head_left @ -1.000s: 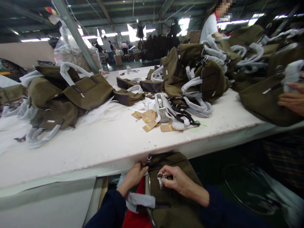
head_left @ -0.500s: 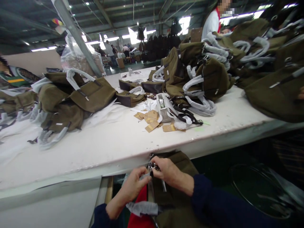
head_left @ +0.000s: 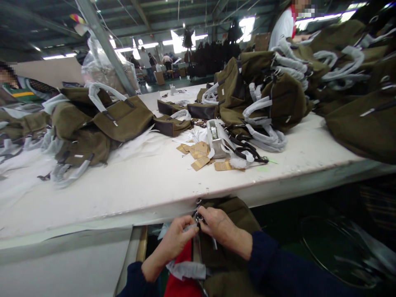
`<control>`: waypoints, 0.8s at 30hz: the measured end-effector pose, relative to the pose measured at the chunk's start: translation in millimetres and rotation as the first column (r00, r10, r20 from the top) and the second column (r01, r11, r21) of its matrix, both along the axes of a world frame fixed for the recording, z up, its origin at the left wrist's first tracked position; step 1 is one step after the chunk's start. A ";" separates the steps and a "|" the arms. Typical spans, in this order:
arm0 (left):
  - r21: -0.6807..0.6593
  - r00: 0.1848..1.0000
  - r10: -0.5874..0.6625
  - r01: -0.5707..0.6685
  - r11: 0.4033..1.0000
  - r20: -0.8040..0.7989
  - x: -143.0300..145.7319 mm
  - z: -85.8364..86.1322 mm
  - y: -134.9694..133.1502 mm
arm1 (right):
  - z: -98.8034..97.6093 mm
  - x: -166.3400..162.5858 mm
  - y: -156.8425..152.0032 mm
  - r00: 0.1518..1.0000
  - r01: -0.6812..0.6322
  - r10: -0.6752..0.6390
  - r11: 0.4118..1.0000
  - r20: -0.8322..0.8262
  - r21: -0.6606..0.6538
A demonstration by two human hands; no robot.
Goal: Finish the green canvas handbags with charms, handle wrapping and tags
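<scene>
An olive handbag (head_left: 243,212) hangs below the table's front edge, close to my body. My right hand (head_left: 224,231) is closed at the bag's upper left edge, thumb and fingers pinching a shiny metal ring (head_left: 198,216). Right beside it, my left hand (head_left: 177,239) is pinched shut at the same metal fitting; a bit of whitish wrap shows at its fingertips, and what exactly it grips is hidden. Lower down, one bag handle (head_left: 187,270) is wrapped in white film. Red cloth (head_left: 182,286) shows beneath it.
The white table (head_left: 154,185) spans the view. Olive handbags (head_left: 123,119) are piled left and right. Mid-table lie a tape dispenser (head_left: 215,140), brown tags (head_left: 201,163) and black-handled scissors (head_left: 250,152). One person (head_left: 280,29) stands at the back right, another sits far left.
The view has shifted slightly, so the table things appear a little further right and higher. Both hands stay pinched together at the metal ring, with barely any movement.
</scene>
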State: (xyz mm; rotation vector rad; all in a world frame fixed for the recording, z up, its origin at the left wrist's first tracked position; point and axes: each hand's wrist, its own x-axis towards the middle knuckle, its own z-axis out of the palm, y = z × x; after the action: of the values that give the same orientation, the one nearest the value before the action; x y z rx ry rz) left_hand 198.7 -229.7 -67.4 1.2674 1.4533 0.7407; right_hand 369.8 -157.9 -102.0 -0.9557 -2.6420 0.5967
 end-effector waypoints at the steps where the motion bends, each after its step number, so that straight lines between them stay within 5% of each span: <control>1: -0.004 1.000 0.003 -0.003 1.000 0.003 0.2 -0.8 -0.4 | -0.7 0.1 -0.3 1.000 -0.002 0.002 1.000 -0.002 -0.008; 18: 0.033 1.000 0.000 0.000 0.999 -0.015 7.8 6.8 -8.3 | -10.2 15.7 -6.8 0.990 -0.103 0.091 0.989 -0.108 -0.110; 24: 0.069 0.977 -0.001 0.017 0.997 -0.213 15.5 0.1 -19.9 | -7.0 9.6 -9.1 0.990 -0.035 0.003 0.974 -0.140 -0.223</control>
State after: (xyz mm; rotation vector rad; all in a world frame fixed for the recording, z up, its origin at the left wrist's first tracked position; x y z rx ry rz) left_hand 214.2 -249.6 -67.4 1.4422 1.6037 0.6709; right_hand 379.4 -167.0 -108.9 -0.9126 -2.5004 0.9489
